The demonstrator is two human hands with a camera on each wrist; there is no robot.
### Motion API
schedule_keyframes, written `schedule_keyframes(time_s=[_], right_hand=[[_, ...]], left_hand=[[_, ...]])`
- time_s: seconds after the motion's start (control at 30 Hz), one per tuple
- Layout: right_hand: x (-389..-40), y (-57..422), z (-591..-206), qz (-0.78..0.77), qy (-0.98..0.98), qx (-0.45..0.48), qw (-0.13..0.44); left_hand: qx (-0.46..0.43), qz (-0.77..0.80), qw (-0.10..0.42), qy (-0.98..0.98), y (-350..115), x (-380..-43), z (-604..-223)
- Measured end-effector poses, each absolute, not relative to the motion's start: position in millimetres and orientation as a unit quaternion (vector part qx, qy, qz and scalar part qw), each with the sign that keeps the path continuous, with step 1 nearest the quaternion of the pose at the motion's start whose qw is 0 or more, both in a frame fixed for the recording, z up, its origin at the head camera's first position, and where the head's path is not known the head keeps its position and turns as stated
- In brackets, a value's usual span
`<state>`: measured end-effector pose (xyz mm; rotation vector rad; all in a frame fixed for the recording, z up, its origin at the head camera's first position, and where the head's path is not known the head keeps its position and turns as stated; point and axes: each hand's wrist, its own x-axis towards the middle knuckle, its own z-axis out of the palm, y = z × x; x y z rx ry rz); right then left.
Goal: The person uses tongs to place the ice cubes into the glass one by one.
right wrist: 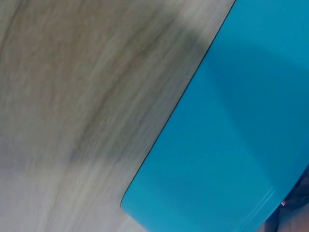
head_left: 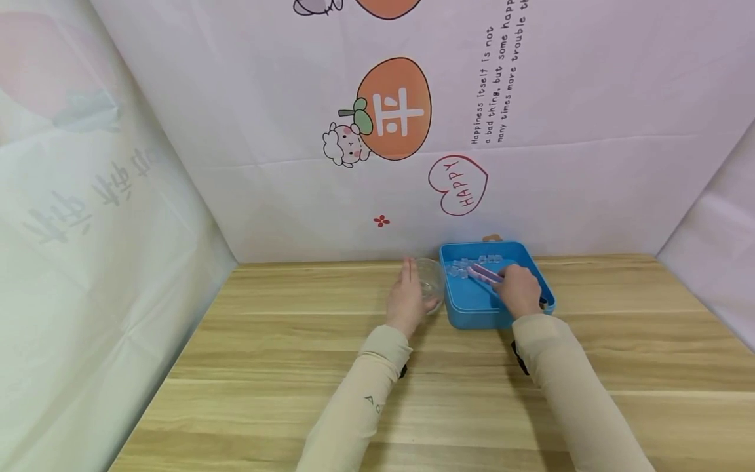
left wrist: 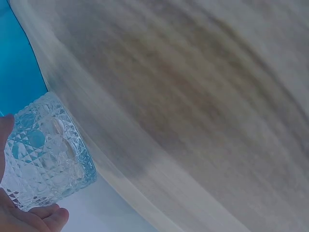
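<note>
My left hand [head_left: 406,305] holds a clear, diamond-patterned cup [head_left: 429,274], fingers on its left side and thumb at the near side. The left wrist view shows the cup [left wrist: 46,150] up close, with fingertips [left wrist: 53,217] against it. Just right of the cup stands a blue box [head_left: 480,320]. My right hand [head_left: 520,290] grips purple tongs [head_left: 486,274] over the box, their tips by several clear cubes [head_left: 457,269]. Whether a cube sits between the tips is too small to tell. The right wrist view shows mostly the box's side [right wrist: 207,145].
A wooden table [head_left: 283,354] bears everything. Behind the box rises a printed white cloth [head_left: 283,210], and another cloth [head_left: 71,262] hangs at the left. More clear cubes [head_left: 491,259] lie along the box's far side. A small dark and tan thing [head_left: 544,303] shows at its right corner.
</note>
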<state>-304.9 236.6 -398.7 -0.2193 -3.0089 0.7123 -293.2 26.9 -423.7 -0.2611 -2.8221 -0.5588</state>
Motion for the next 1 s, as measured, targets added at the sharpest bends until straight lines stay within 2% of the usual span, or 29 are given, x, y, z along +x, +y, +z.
schedule_keyframes(time_s=[0.47,0.67,1.0], right_hand=[[-302,241,-396,0.225,-0.972,-0.056,0.038],[-299,250,-393,0.223,-0.973,-0.036,0.057],[-290,261,-367,0.235,-0.969,-0.007,0.075]], left_hand=[[-0.076,-0.18,0.092,-0.977,29,-287,-415],[-0.079,-0.178,0.096,-0.976,29,-287,-415],[-0.08,-0.175,0.094,-0.977,29,-287,-415]])
